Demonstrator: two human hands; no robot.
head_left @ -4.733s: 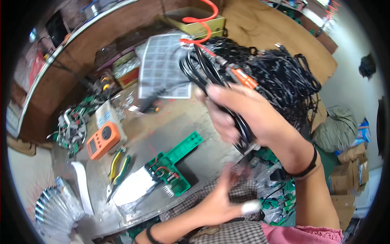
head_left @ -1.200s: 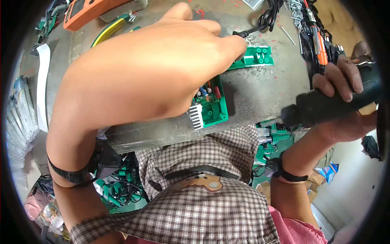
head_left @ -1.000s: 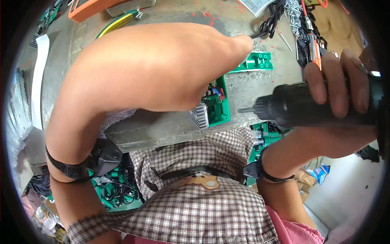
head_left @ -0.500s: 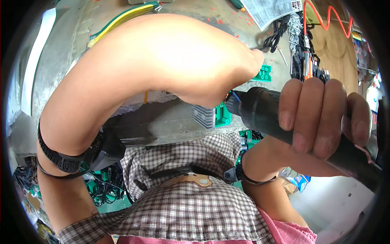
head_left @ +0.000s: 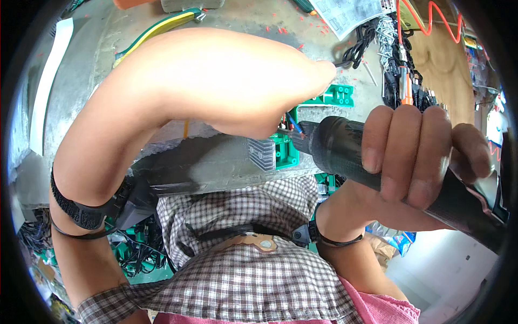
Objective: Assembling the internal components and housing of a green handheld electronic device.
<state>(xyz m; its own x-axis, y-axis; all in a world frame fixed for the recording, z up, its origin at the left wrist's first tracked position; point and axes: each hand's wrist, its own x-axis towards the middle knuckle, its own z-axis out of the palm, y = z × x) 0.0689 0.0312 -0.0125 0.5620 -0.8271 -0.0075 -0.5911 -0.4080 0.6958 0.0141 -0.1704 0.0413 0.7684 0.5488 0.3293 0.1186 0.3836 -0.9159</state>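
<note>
My right hand (head_left: 407, 154) is wrapped around a thick black cylindrical hand tool (head_left: 342, 143), its narrow nose pointing left. That nose meets the ends of a blue wire (head_left: 294, 123) at an open green plastic housing (head_left: 287, 154). Grey metal fins (head_left: 261, 154) sit against the housing's left side. Over the housing bends my left hand (head_left: 253, 81), its fingers turned under and hidden, so I cannot see what they hold. Another part of green plastic (head_left: 341, 95) shows beyond that hand, near a black cord (head_left: 356, 51).
Yellow-and-green handles (head_left: 156, 33) lie on the grey worktable (head_left: 102, 40) beyond my left arm. A printed sheet (head_left: 345, 16), a pile of screws (head_left: 385, 38) and an orange tool on a red coiled hose (head_left: 406, 89) are at the far right. A white strip (head_left: 49, 86) lies left.
The whole view has shifted slightly. My left hand has drawn a little left, uncovering more green plastic and the blue wire. The black tool stays in my right hand, its nose still at the housing.
</note>
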